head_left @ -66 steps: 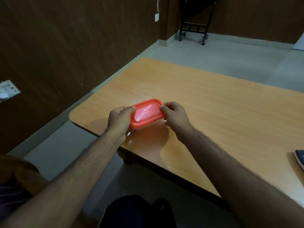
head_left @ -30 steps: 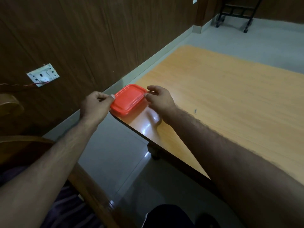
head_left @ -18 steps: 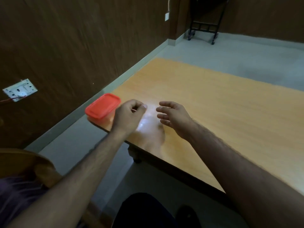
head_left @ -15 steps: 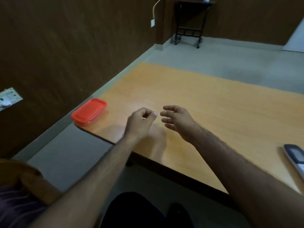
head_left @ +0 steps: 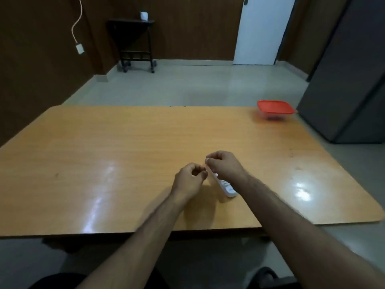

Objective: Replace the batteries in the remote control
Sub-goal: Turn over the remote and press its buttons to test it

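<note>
1. There's the wooden table [head_left: 125, 147], wide and orange-toned, glossy with light patches, filling the middle of the view.
2. Over at the table's far right corner sits a clear container with a red lid [head_left: 275, 107].
3. Just past that corner stands a tall dark grey cabinet [head_left: 350, 76].
4. Beyond the table's far edge, grey floor [head_left: 187, 88] runs to dark brown walls.
5. Well behind the table, far left, a small black wheeled stand [head_left: 135, 42] with a white object [head_left: 144, 16] on top.
6. Left of that stand, a white cord and box [head_left: 79, 48] on the wall.
7. Behind the table to the right, a white door [head_left: 262, 30].
</note>
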